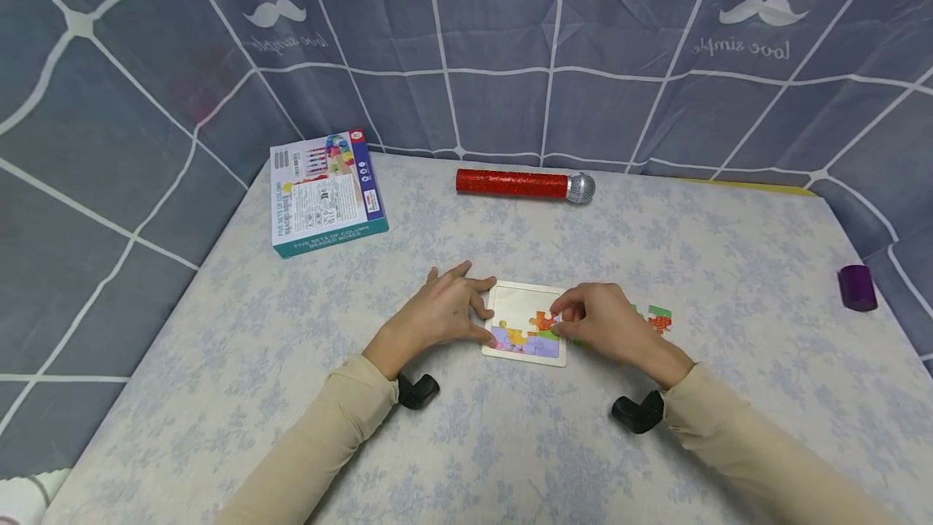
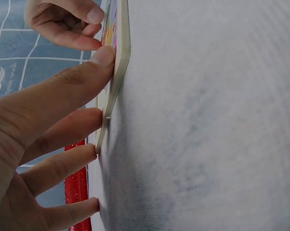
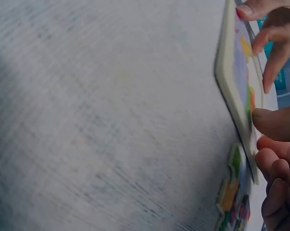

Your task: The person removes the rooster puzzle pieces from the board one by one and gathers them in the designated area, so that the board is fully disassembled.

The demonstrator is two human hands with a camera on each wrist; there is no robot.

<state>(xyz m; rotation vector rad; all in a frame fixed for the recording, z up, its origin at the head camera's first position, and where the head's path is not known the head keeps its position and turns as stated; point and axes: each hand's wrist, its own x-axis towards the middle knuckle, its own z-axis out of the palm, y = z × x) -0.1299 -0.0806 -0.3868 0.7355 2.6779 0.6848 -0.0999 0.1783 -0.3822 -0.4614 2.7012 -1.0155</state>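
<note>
A white-framed jigsaw puzzle board (image 1: 521, 359) lies on the table, its lower part filled with purple, yellow, green and red pieces. Along its left edge, my left hand (image 1: 446, 308) spreads its fingers, with the thumb (image 2: 102, 57) on the near left corner. At the board's right side my right hand (image 1: 611, 321) pinches a red and green puzzle piece (image 1: 555, 319) between thumb and forefinger, over the right part of the picture. The fingers cover much of that piece. Loose puzzle pieces (image 1: 659, 319) lie right of the board, partly hidden behind the right hand.
A red toy microphone (image 1: 510, 183) lies behind the board. At the back left is a boxed bead set (image 1: 328, 193). A purple cylinder (image 1: 857, 288) sits near the right table edge. Grey checked cloth (image 1: 496, 23) hangs around the back and sides.
</note>
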